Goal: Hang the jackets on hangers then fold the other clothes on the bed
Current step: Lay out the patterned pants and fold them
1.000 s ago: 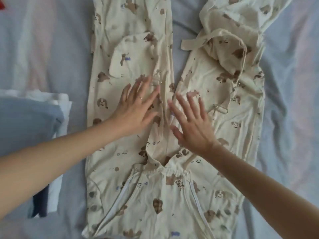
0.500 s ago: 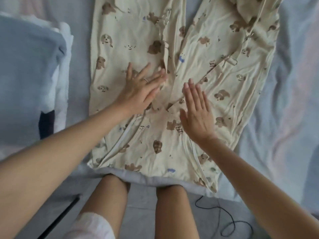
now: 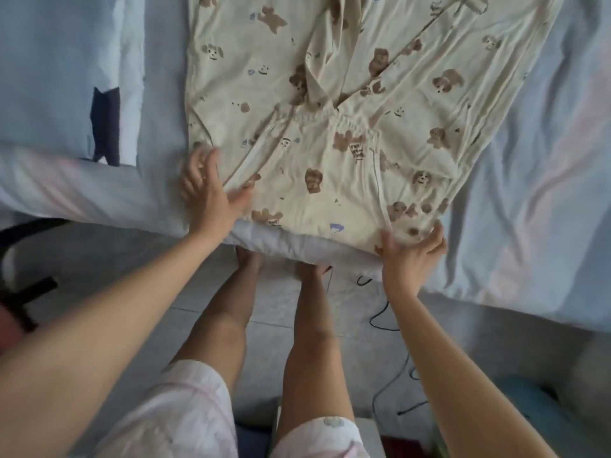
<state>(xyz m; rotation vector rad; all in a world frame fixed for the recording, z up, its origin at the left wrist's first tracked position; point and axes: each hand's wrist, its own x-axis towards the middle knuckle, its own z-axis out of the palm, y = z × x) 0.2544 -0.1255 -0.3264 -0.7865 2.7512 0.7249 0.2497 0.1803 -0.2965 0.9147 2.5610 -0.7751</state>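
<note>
A cream garment (image 3: 330, 104) printed with brown bears lies spread flat on the pale blue bed (image 3: 529, 160), its near hem at the bed's front edge. My left hand (image 3: 206, 190) lies on the garment's near left corner with fingers spread and thumb across the fabric; it is blurred by motion. My right hand (image 3: 410, 249) grips the near right corner of the hem, thumb on one side and curled fingers on the other.
A folded stack of pale blue and white clothes (image 3: 66, 77) with a navy piece sits on the bed to the left. My bare legs (image 3: 264, 325) stand against the bed edge. A black cable (image 3: 380, 312) trails on the floor, and a dark chair base (image 3: 20, 285) is at the left.
Both hands slid down from the middle of the garment to its near corners. The right hand took hold of the hem. The view tilted down toward the bed edge and my legs.
</note>
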